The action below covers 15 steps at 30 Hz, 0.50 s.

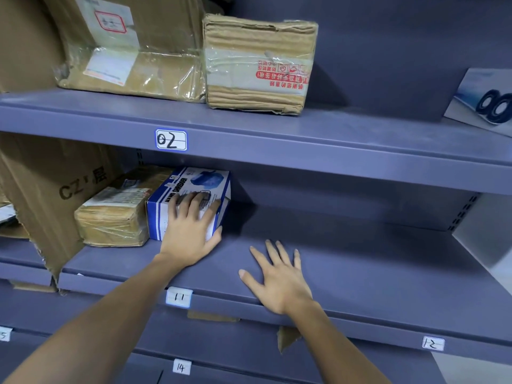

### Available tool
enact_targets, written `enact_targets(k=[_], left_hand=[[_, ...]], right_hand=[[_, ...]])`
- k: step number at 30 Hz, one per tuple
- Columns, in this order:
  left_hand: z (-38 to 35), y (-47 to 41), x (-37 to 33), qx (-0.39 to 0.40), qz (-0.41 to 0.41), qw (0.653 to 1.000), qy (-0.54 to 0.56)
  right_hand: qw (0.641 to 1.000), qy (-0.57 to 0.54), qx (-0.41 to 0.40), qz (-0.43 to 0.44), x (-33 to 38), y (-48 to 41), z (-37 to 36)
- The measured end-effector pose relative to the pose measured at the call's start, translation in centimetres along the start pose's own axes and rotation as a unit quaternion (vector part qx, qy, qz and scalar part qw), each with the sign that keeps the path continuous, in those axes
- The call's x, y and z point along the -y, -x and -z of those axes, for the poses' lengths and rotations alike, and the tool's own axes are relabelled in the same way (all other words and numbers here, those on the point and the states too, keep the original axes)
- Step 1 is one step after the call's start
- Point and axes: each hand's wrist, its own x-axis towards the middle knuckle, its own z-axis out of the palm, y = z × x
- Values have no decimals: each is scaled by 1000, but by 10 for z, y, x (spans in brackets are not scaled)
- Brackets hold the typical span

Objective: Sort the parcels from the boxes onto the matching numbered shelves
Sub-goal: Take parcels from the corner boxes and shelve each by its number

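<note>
1. Left hand point(188, 234) reaches up from a long bare forearm and grasps the box point(199, 180): fingers draped over its front top edge, thumb at its right corner.
2. Right hand point(279, 281) lies released, palm down, fingers spread flat on the shelf point(360, 259).
3. The box sits on the shelf tagged 11 point(179, 297), short end facing out, long axis running back into the shelf.
4. It's blue and white with dark print along the top, and it touches a taped brown parcel point(113, 217) on its left.
</note>
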Motion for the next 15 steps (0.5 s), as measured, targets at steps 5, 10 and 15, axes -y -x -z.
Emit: enact_targets(k=[5, 10, 15], left_hand=[[6, 3, 1, 8, -3, 1000, 26], [22, 3, 2, 60, 2, 998, 28], [37, 11, -15, 95, 25, 995, -6]], right_hand=[[1000, -15, -20, 7, 1, 1, -1], [995, -56, -76, 6, 1, 7, -1], [986, -63, -154, 16, 3, 13, 0]])
